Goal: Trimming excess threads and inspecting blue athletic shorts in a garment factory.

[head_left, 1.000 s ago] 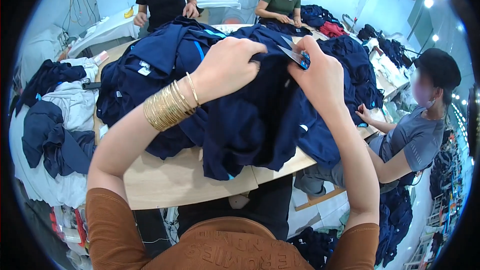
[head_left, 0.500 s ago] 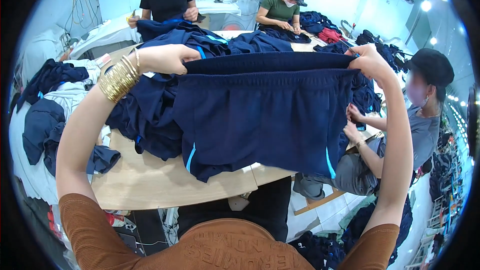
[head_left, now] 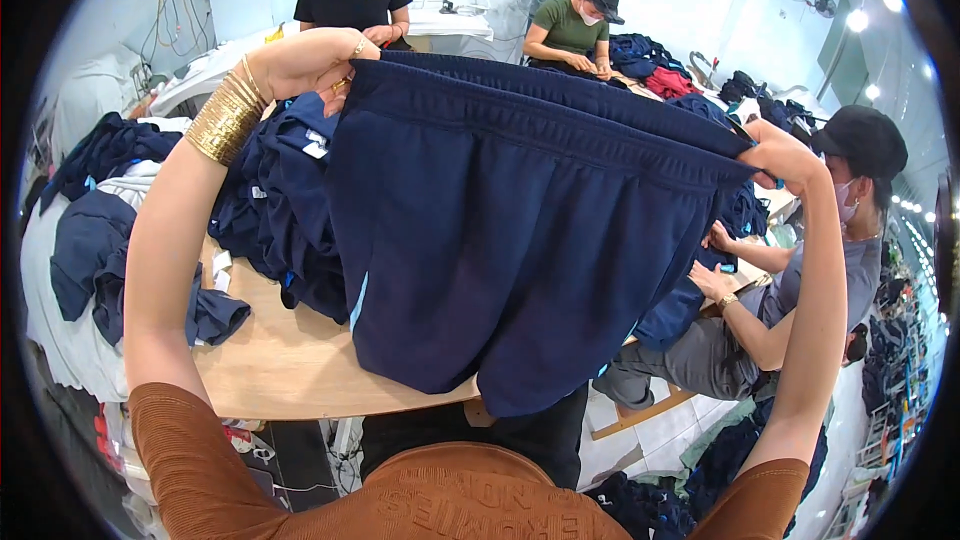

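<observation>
Fingers of your left hand [head_left: 310, 62] and right hand [head_left: 783, 152] pinch the elastic waistband of navy knit shorts [head_left: 510, 230], stretched aloft over the pale wooden table [head_left: 290, 360]: inspection step, presumably; next likely requires flipping without slackening.

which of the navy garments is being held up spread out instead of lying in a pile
The navy shorts, stretched by the waistband between the left hand and right hand. The other navy garments lie heaped on the table.
</observation>
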Action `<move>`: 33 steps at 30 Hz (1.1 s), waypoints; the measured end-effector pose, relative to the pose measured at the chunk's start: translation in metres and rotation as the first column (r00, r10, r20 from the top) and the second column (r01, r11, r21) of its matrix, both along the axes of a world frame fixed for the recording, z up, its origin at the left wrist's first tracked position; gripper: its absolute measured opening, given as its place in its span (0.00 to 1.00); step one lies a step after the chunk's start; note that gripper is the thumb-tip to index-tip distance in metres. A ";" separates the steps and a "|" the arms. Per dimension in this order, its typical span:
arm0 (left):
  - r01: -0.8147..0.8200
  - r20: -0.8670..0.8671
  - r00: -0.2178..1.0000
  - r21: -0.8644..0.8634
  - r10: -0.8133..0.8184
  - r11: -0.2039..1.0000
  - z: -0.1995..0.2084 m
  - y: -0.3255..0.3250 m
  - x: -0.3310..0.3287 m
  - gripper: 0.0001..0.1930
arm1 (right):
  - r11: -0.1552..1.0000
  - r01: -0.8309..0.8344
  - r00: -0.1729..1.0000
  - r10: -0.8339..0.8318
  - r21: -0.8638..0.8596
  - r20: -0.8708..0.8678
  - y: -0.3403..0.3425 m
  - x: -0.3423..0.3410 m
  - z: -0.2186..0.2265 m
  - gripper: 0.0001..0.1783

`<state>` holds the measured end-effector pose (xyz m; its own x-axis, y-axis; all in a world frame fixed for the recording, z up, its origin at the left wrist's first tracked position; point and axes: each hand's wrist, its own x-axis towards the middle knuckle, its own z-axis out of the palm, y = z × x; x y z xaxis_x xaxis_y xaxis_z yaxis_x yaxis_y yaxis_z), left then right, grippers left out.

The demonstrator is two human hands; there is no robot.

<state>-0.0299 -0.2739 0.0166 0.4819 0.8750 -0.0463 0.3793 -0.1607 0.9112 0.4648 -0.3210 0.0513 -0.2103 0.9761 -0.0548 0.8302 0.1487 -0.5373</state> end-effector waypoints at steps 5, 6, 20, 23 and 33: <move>-0.061 0.059 0.997 0.030 0.059 0.998 0.007 -0.014 0.014 0.16 | 0.998 0.009 0.999 -0.013 -0.063 -0.051 -0.001 0.009 -0.006 0.03; -0.058 0.056 0.997 0.031 0.057 0.998 0.008 -0.015 0.016 0.19 | 0.996 -0.010 0.998 0.004 -0.092 -0.063 0.000 0.014 -0.006 0.04; -0.399 0.254 0.905 0.224 0.342 0.889 -0.007 -0.007 0.016 0.18 | 0.925 0.127 0.992 -0.116 0.358 -0.054 0.014 0.008 -0.013 0.04; -0.441 0.296 0.892 0.415 0.341 0.796 0.000 -0.022 0.028 0.24 | 0.825 0.145 0.975 -0.024 0.547 -0.222 0.008 0.020 -0.005 0.09; -0.475 0.786 0.611 0.264 0.098 0.839 0.001 -0.020 -0.103 0.24 | 0.874 0.100 0.910 0.113 0.476 -0.399 -0.069 0.001 0.029 0.04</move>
<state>-0.1330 -0.2937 0.0180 -0.0918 0.8066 0.5839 -0.2692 -0.5847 0.7653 0.4655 -0.3902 0.0803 -0.1157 0.8551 0.5054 0.5537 0.4780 -0.6819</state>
